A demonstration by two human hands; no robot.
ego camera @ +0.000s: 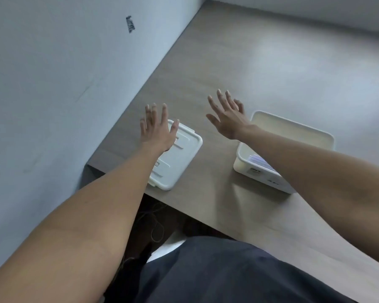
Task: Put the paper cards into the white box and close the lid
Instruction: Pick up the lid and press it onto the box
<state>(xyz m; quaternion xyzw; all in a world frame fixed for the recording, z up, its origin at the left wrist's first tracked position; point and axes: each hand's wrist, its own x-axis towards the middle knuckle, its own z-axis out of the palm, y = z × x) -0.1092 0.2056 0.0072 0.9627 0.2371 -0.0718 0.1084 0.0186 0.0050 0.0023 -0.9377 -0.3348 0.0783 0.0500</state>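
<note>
Hovering both hands spread, empty: left hand (157,130) over the lid (179,158), right hand (227,119) by the white box (293,132); paper cards (259,161) already inside. We grab lid edges, seat squarely.

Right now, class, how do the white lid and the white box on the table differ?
The white lid lies flat near the wall, while the white box stands open and deeper to its right. The left hand is over the lid; the right hand is beside the box. The box holds paper cards; the lid holds nothing. Both are white with rounded corners.
</note>
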